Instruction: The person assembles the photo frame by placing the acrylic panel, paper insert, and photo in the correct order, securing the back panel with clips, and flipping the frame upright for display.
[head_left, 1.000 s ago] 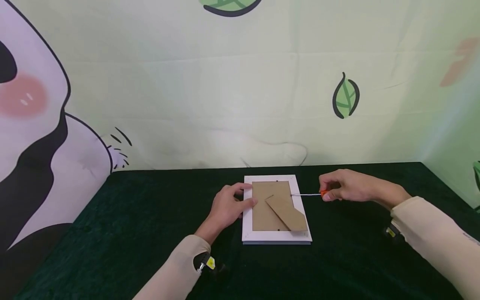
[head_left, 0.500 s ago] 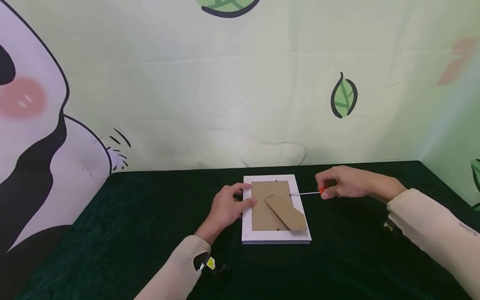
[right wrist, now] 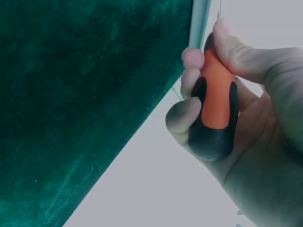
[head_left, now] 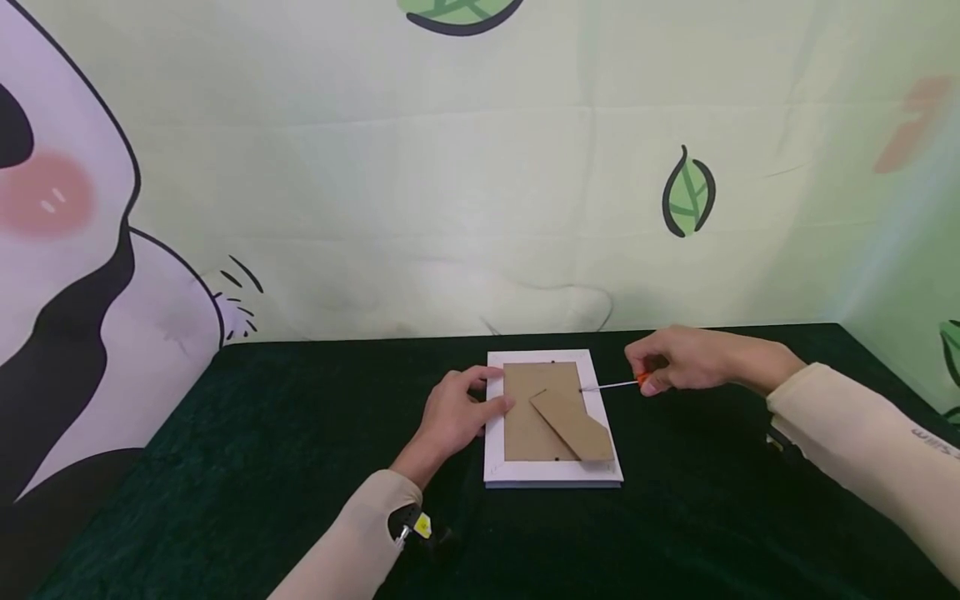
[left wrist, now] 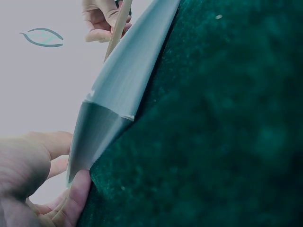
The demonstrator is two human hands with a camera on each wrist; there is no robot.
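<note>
Saw head view evenly lit, soft, no hard shadows; dark green tablecloth (head_left: 262, 467) swallowed detail. My wrist views washed pale, colours cold, backdrop (right wrist: 156, 179) blown out. Left hand (left wrist: 33, 175) blurred up close; screwdriver handle (right wrist: 215, 113) reasonably sharp.

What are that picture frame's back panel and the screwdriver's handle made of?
The back panel looks like brown fibreboard or stiff card: matt, plain and unpainted. The screwdriver handle in the right hand seems orange plastic with black, perhaps rubbery, grip patches, smooth and slightly glossy.
</note>
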